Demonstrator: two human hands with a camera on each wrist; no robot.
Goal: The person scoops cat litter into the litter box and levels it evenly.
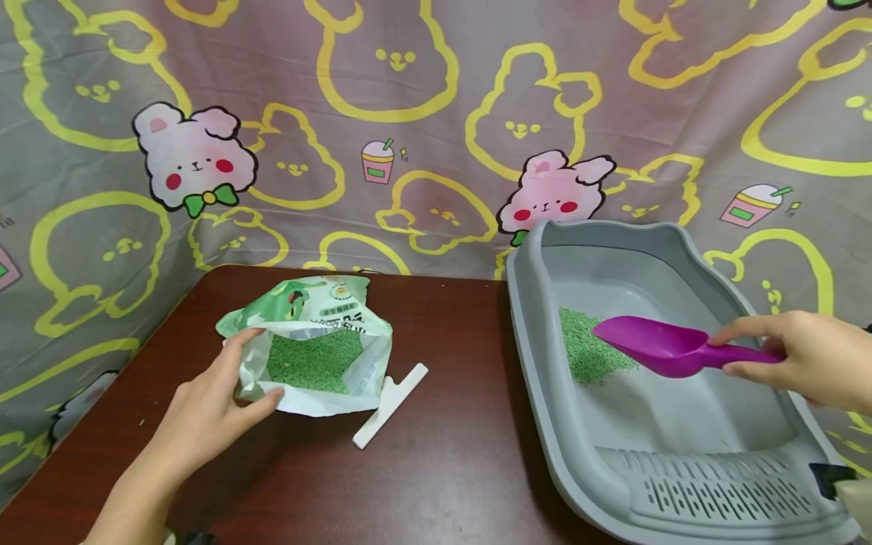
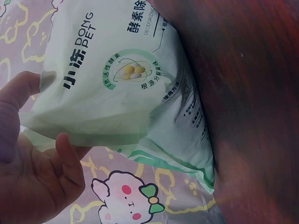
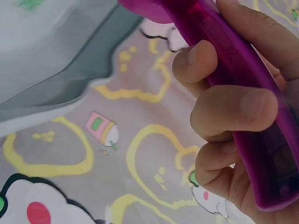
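Observation:
On the left of the table stands a bag of cat litter [image 1: 316, 359], its mouth wide and green pellets inside. My left hand [image 1: 204, 416] grips the bag's near left rim, with thumb and fingers spread around it. In the left wrist view, the printed side of the white bag [image 2: 112, 79] faces the camera beside the hand [image 2: 42, 172]. My right hand [image 1: 797, 359] holds a purple scoop [image 1: 654, 344] by its handle, above a grey litter box [image 1: 534, 363]. No pellets show in the scoop. The right wrist view shows fingers [image 3: 233, 109] curled round the handle [image 3: 261, 154].
A small patch of green pellets [image 1: 589, 359] lies on the left part of the box floor. A white T-shaped plastic piece [image 1: 390, 406] rests on the dark wooden table [image 1: 450, 469] beside the bag. Behind the table hangs a patterned curtain [image 1: 436, 151].

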